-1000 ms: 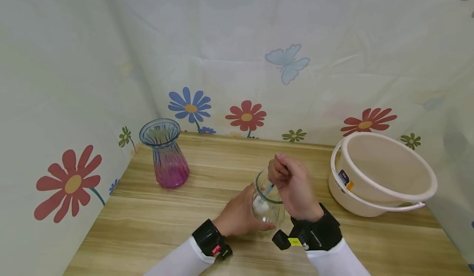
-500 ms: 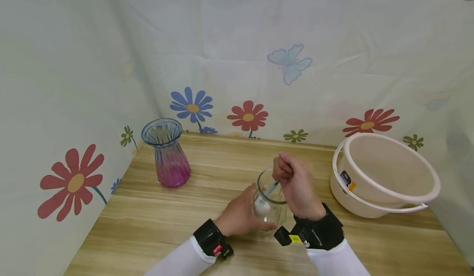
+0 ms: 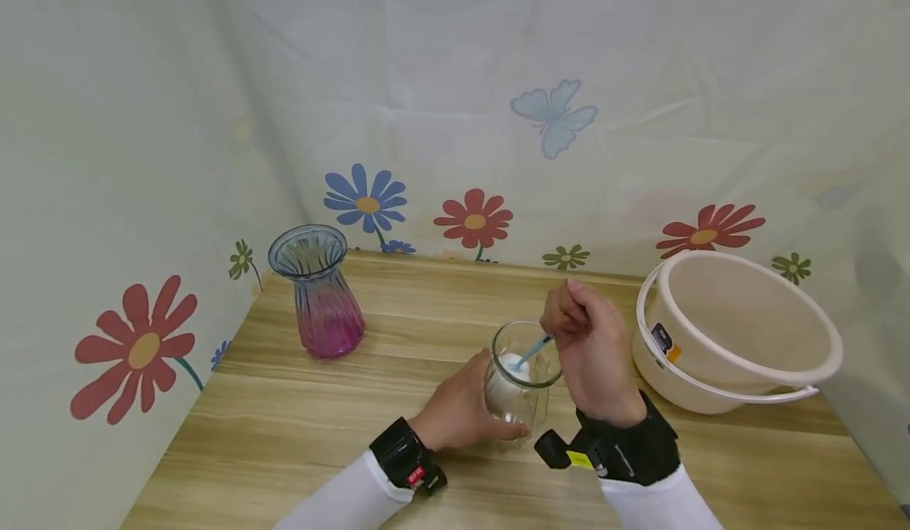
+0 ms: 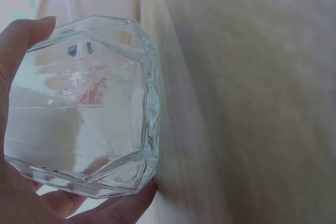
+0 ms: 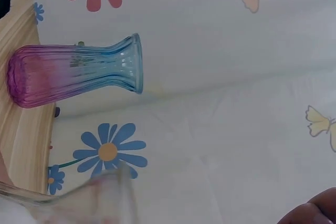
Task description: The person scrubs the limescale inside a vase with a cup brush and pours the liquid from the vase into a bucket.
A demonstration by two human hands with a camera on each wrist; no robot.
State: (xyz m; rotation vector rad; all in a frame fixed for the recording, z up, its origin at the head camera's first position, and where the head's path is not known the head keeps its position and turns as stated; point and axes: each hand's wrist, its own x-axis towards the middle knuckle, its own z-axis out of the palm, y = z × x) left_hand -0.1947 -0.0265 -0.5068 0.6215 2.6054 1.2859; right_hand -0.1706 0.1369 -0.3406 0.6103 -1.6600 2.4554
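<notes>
My left hand (image 3: pixel 462 407) wraps round a clear glass jar (image 3: pixel 538 413) from the left. In the left wrist view, the thick, faceted wall of the jar (image 4: pixel 79 114) lies between thumb and fingers, close over the table. My right hand (image 3: pixel 596 356), above and right of the rim, grips the blue handle (image 3: pixel 535 348) of a brush with a white head (image 3: pixel 506 392). The head is inside the jar and the handle slants out over its rim. In the right wrist view only the fingertips (image 5: pixel 310 213) show, with part of the blurred jar (image 5: pixel 97 198) at the bottom.
A blue-to-pink glass vase (image 3: pixel 329 321) stands at the back left of the wooden table (image 3: pixel 320 435). A pale pink bucket (image 3: pixel 700 348) with its handle lowered stands on the right, close to my right hand. A flowered curtain (image 3: pixel 426 56) hangs behind.
My right hand has moved right and slightly up. The brush handle leans lower and its white head sits higher in the jar. My left hand keeps its grip.
</notes>
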